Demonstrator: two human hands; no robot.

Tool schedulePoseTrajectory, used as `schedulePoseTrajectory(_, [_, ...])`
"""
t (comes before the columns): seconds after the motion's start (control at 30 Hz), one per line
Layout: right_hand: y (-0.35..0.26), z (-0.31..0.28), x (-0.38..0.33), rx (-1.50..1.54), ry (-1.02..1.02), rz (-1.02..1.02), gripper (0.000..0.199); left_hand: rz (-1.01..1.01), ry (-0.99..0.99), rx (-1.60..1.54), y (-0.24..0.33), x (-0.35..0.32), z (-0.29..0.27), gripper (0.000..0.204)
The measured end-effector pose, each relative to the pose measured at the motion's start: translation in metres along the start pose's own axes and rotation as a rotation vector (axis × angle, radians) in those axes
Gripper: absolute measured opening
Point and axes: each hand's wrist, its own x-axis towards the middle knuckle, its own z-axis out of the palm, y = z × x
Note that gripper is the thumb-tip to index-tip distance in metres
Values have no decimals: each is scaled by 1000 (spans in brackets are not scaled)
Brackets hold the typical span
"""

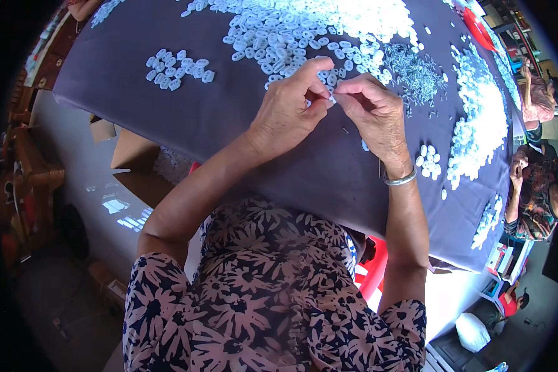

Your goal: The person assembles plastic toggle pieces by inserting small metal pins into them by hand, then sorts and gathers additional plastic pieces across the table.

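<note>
My left hand [289, 110] and my right hand [378, 115] meet over the table, thumbs and forefingers pinched together on a small white plastic piece [332, 98]. Fingertips hide most of that piece. Just beyond them spreads a big heap of white oval ring-shaped pieces [279, 46]. A pile of short thin metal pins [418, 75] lies beyond my right hand. Beside my right wrist, which wears a silver bangle [401, 178], is a small cluster of white oval pieces [428, 162]. One loose pin [346, 131] rests on the cloth between my forearms.
Dark cloth covers the table [124, 90]. A separate group of white rings [167, 69] sits at left, and another large white heap [474, 133] at right. A red dish [479, 30] stands far right. An open cardboard box [133, 152] is below the left edge. Other people [536, 192] sit at right.
</note>
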Motion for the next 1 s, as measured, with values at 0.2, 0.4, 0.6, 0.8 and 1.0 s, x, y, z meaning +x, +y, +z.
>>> schedulePoseTrajectory(0.2, [4, 5, -3, 103, 46, 123, 8, -8, 4, -77, -5, 1, 1, 43])
schedulePoseTrajectory(0.4, [3, 7, -3, 167, 23, 181, 7, 30, 33, -140, -7, 1, 1, 38])
schedulePoseTrajectory(0.6, [-2, 14, -6, 262, 66, 243, 8, -63, 66, -325, -6, 1, -1, 29])
schedulePoseTrajectory(0.8, [-6, 22, -5, 15, 287, 9, 5, -135, 152, -413, -7, -8, 6, 21])
schedulePoseTrajectory(1.0, [-9, 28, -7, -256, 336, -164, 11, -128, 151, -485, -8, -10, 14, 18])
